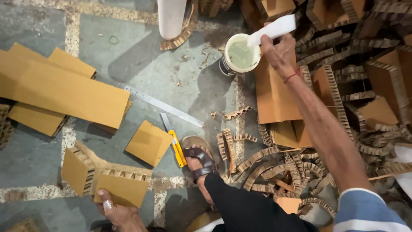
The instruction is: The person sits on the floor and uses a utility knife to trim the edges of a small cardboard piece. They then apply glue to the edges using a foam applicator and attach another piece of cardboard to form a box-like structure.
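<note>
My right hand (279,50) reaches far forward and grips a white flat spreader (272,29) whose end rests at the rim of a white glue pot (239,55) with pale greenish glue inside. My left hand (118,212) holds the lower edge of a folded honeycomb cardboard piece (101,176) near the bottom left, thumb on its brown face. The piece shows its corrugated core along the bends.
Brown cardboard boards (56,90) lie stacked at left. A metal ruler (165,106) and a yellow utility knife (177,148) lie on the stone floor by a small cardboard square (148,143). Honeycomb scraps (356,77) pile up at right. My sandalled foot (198,161) sits centre-bottom.
</note>
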